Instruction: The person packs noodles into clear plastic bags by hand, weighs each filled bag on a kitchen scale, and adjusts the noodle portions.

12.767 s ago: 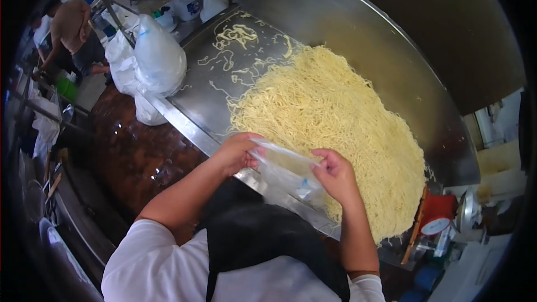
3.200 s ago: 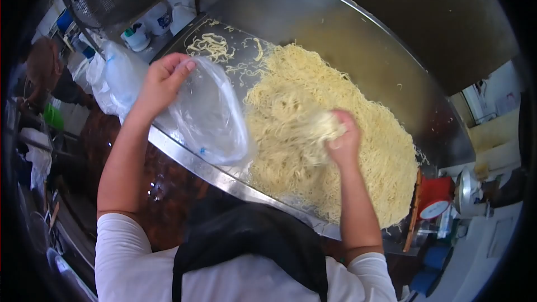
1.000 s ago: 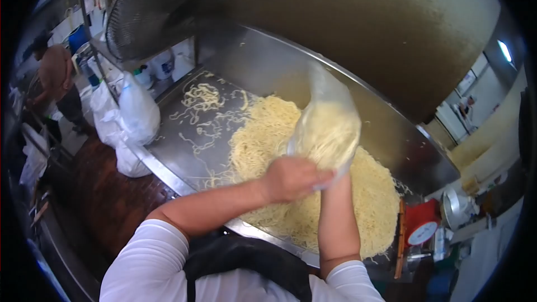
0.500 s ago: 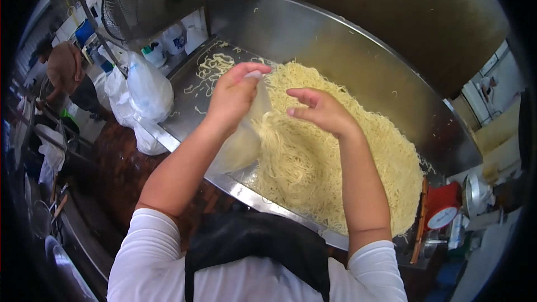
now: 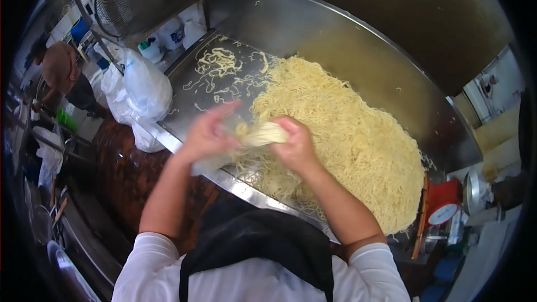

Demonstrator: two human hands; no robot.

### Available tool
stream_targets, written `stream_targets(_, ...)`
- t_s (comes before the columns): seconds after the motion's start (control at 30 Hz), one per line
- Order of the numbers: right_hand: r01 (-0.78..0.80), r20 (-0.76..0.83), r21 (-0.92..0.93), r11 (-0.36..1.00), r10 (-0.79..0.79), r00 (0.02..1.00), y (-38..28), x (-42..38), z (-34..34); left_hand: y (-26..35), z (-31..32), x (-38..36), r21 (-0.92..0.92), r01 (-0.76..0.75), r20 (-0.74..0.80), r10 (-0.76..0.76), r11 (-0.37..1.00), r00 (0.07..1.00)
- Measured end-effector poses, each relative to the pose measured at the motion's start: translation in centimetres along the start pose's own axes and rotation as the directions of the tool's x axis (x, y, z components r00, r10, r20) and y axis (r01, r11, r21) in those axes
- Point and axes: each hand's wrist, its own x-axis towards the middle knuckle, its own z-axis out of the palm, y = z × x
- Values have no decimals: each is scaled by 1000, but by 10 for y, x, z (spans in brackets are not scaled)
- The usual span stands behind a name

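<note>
A large heap of pale yellow noodles (image 5: 352,151) covers much of the metal tray (image 5: 238,184). Above the heap's near left side, my right hand (image 5: 296,142) is closed around a bunch of noodles (image 5: 265,134), with strands trailing below. My left hand (image 5: 210,134), smeared by motion, is just left of that bunch. A clear plastic bag (image 5: 211,163) hangs under the left hand and appears held by it, though the exact grip is blurred. Loose noodle strands (image 5: 218,62) lie scattered on the tray's far left part.
Filled white plastic bags (image 5: 146,86) hang at the tray's left edge, near a large fan (image 5: 114,5). A red scale (image 5: 444,198) and a wooden stick (image 5: 419,218) are at the right. Another person (image 5: 61,70) stands far left.
My right hand has moved down and left, closing on a bunch of noodles. My left hand has lowered with the bag, and the two hands are closer together.
</note>
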Motion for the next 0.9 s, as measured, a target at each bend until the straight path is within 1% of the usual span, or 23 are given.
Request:
stream_targets(0.03,72,24,52,996,-73,997,-12,7,19,-13,22,4,224,-34,90,14,974,996)
stream_targets(0.07,72,37,73,995,-75,997,-18,12,37,-26,43,6,82,28,175,-42,996,984)
stream_targets(0.1,73,50,95,993,-78,996,-22,16,46,-36,53,7,56,34,141,-42,998,989)
stream_targets(0.17,23,53,153,988,-31,998,-30,25,39,-35,70,15,3,46,73,-46,999,996)
stream_targets(0.2,-3,59,182,983,-8,998,-31,31,35,-29,76,15,-61,77,-14,-78,995,997)
stream_targets(0.27,181,40,-4,984,-180,983,-29,44,20,-25,71,15,-253,82,-82,-106,964,991)
stream_targets(0.3,274,37,-98,957,-272,962,-27,49,11,-21,67,18,-340,76,-110,-120,937,987)
stream_targets(0.33,102,95,-128,986,-90,991,-24,49,-1,-7,65,20,-378,58,-156,-125,924,980)
stream_targets(0.37,-5,152,-78,997,17,988,-23,42,-14,4,58,22,-456,43,-162,-131,889,978)
stream_targets(0.43,-228,289,6,974,216,932,-22,19,-32,25,39,30,-604,9,-184,-151,797,971)
stream_targets(0.47,-139,307,-107,985,165,937,-16,1,-32,39,32,33,-629,-33,-200,-121,777,972)
stream_targets(0.5,-172,275,-279,945,250,928,-8,-14,-29,56,28,37,-650,-75,-219,-92,756,971)
stream_targets(0.53,-201,231,-441,875,326,917,1,-26,-27,73,25,40,-631,-124,-163,25,766,986)
stream_targets(0.57,-215,132,-502,837,320,938,18,-38,-27,75,21,41,-637,-155,-190,41,755,981)
stream_targets(0.63,-262,-66,-603,754,280,958,47,-53,-35,96,19,43,-698,-143,-208,-8,701,978)
stream_targets(0.67,-360,-195,-520,775,303,933,44,-54,-49,103,15,46,-681,-160,-183,45,714,982)
stream_targets(0.7,-448,-316,-420,789,335,888,42,-56,-68,110,8,49,-664,-176,-157,95,727,983)
stream_targets(0.73,-386,-377,-442,810,223,899,43,-59,-90,115,3,52,-648,-193,-128,145,736,981)
stream_targets(0.77,-323,-433,-470,821,105,895,45,-61,-113,120,0,55,-615,-190,-115,152,766,982)
stream_targets(0.83,-293,-497,-532,795,-13,868,44,-63,-147,127,-4,59,-548,-189,-94,164,815,982)
stream_targets(0.87,-304,-534,-520,798,-26,845,64,-72,-170,128,-4,61,-602,-205,-101,181,772,978)
stream_targets(0.9,-317,-570,-507,801,-37,820,84,-81,-191,132,-6,62,-625,-186,-63,189,758,980)
